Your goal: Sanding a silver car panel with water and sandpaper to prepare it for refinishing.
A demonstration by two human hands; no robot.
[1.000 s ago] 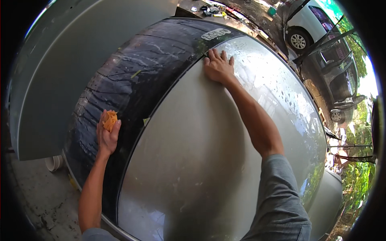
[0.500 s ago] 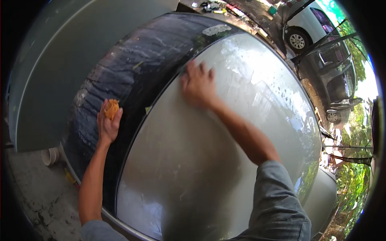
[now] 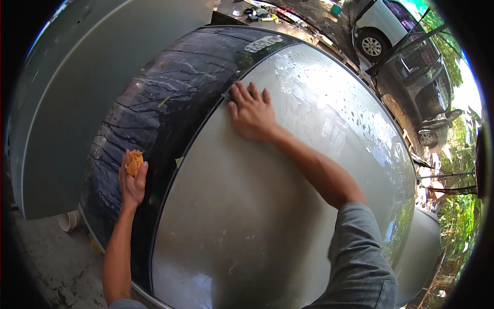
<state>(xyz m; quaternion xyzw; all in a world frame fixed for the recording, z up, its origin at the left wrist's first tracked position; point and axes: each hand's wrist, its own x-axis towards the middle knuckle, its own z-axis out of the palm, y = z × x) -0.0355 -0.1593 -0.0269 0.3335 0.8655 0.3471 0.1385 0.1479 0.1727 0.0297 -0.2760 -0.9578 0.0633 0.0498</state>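
A silver car roof (image 3: 242,206) fills the middle, bordered on its left by a dark, wet window glass (image 3: 180,77) with water streaks. My left hand (image 3: 133,188) grips a ragged orange sponge (image 3: 134,164) over the glass. Farther up, my right hand (image 3: 252,112) lies flat on the roof, fingers spread, close to the seam with the glass. A small dark patch (image 3: 227,96) shows beside its fingertips; whether this is a loose piece under the hand I cannot tell.
A large grey-green panel (image 3: 77,103) rises at the left. Below it a white bucket (image 3: 69,221) stands on the concrete floor (image 3: 56,257). Beyond the roof are a white car (image 3: 383,26), a dark vehicle (image 3: 424,87) and scattered items (image 3: 257,13).
My left hand has come nearer along the glass with the sponge. The right hand, blurred before, now shows sharply in nearly the same place. The view has shifted slightly.
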